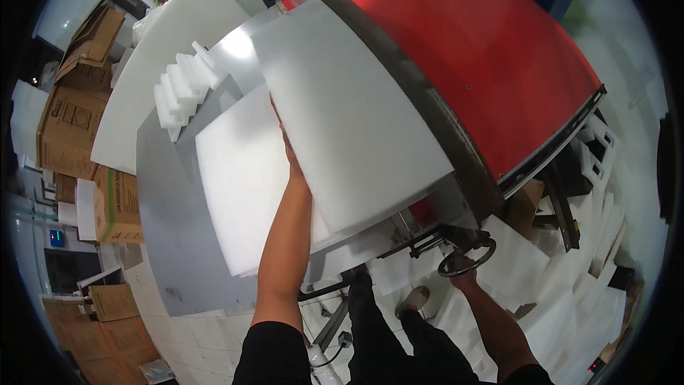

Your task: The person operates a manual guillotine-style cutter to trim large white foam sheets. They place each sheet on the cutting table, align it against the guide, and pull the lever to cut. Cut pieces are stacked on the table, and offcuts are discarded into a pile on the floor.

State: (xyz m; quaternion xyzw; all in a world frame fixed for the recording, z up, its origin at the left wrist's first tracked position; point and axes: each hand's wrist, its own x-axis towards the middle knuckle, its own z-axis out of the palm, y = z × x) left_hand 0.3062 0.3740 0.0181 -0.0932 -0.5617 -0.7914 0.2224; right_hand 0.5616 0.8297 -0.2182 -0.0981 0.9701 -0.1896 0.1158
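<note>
A thick white foam block lies on the machine's table, its right side along a dark metal beam. My left hand reaches along the block's left edge, looking flat with fingers stretched out; part of it is hidden by the block. Beneath my left forearm lies a white foam sheet or stack, next to the block. Lower right, a round black handwheel sits on the machine's front. My right hand is closed around the wheel's left part of the rim.
Beyond the dark beam slopes a large red panel. Several narrow foam pieces stand on the grey table at left. Cardboard boxes are stacked farther left. White foam offcuts cover the floor at right.
</note>
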